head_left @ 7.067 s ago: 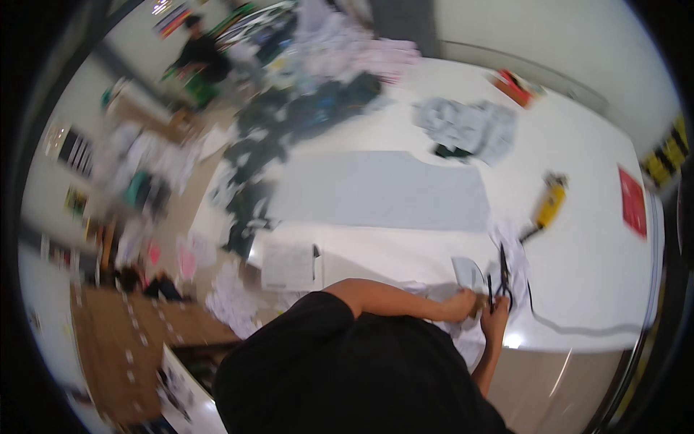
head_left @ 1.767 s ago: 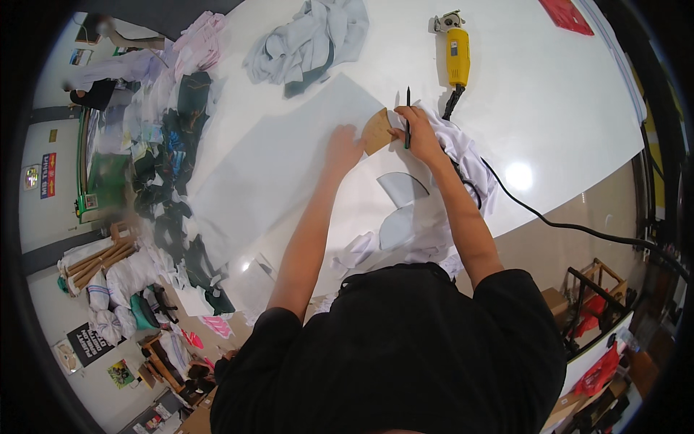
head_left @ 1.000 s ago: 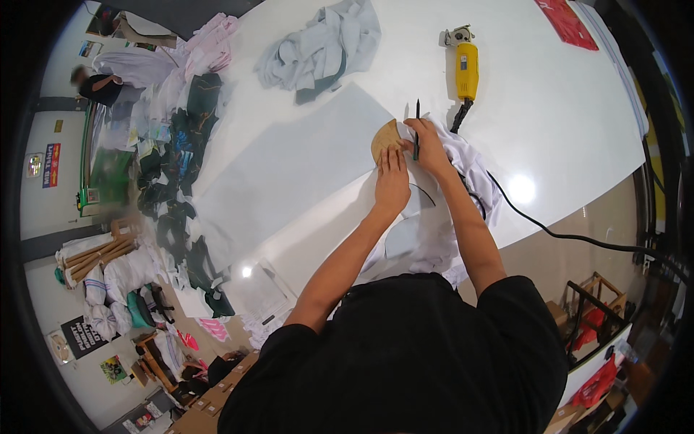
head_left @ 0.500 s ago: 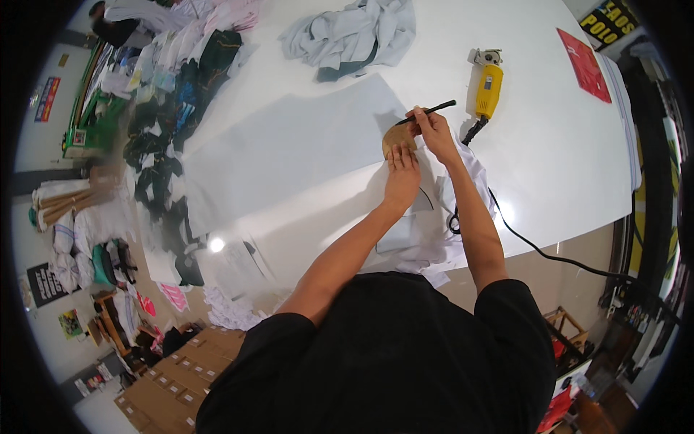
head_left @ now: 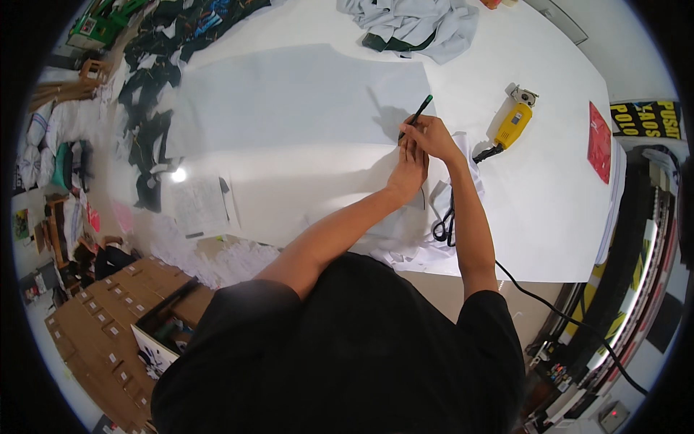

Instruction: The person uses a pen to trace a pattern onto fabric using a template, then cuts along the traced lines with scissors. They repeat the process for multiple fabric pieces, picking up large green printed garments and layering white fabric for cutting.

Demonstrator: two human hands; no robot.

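Observation:
My right hand [head_left: 434,137] pinches a dark pen [head_left: 421,111], which tilts up and to the right over the near right corner of a flat light-grey fabric panel [head_left: 289,101]. Just beneath it, my left hand [head_left: 410,172] rests with fingers stretched forward, their tips meeting the right hand and partly hidden by it. No brown card shows now. Beside my right forearm lie scissors with black handles [head_left: 443,229], partly covered by the arm, and some crumpled white cloth [head_left: 473,170].
A yellow electric cloth cutter [head_left: 515,124] lies to the right, its black cord [head_left: 535,300] running off the table's near edge. Crumpled grey cloth [head_left: 419,25] sits at the back, dark scraps [head_left: 148,108] at left, a paper sheet [head_left: 199,206] near left, a red packet [head_left: 599,141] far right.
The view has shifted and turned. The brown curved card under my left fingers has gone from sight. My right hand has come closer to the left, and the pen now stands steeper.

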